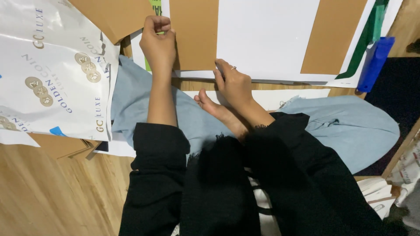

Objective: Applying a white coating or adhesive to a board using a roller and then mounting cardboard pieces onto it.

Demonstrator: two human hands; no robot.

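From the head view, I see both hands working a brown paper strip (194, 32) that lies on a large white sheet (267, 37) on the wooden floor (48, 196). My left hand (158, 46) sits at the strip's left edge, fingers curled together and pressing over that edge; I cannot tell whether anything is pinched under them. My right hand (234, 83) rests at the strip's lower right corner, fingers close together and laid flat along the bottom edge of the white sheet, clamped on nothing that I can see.

As I judge it, the strip could skew or crease if one hand pushes while the other lets go, since only two points hold it down. The bare foot (214, 107) lies just below the sheet and near the right wrist; a shift of the leg could nudge the sheet. The loose blue cloth (350, 124) also touches the sheet's lower edge and could drag it.

Counting: two hands, one bare foot. I count three brown pieces near the top: the strip in hand, a second brown strip (332, 35) at the right of the white sheet, and a brown piece (116, 15) at upper left. One printed white bag (52, 74) lies at left, and one blue plastic piece (375, 63) at right, beside a green strip (369, 35).
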